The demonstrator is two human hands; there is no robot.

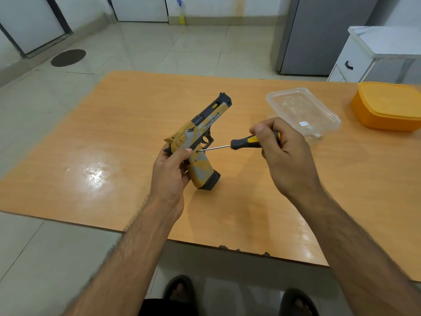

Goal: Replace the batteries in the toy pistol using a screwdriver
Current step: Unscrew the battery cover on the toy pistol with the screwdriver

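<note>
Clear plastic forms the shallow container [303, 112] on the far right part of the wooden table [95, 137]; something small and pale lies in it, too blurred to identify. Just beyond it to the right sits an orange tub [387, 106] with its lid on, contents hidden. The left hand [170, 172] grips the toy pistol [200, 142] around the back of its handle, muzzle tilted up and away, above the middle of the table. The right hand [280, 151] is closed on the black-and-yellow handle of the screwdriver [241, 143], whose tip touches the pistol's side just above the grip. Bare tabletop spreads to the left and toward the near edge, which runs diagonally above the person's feet.
</note>
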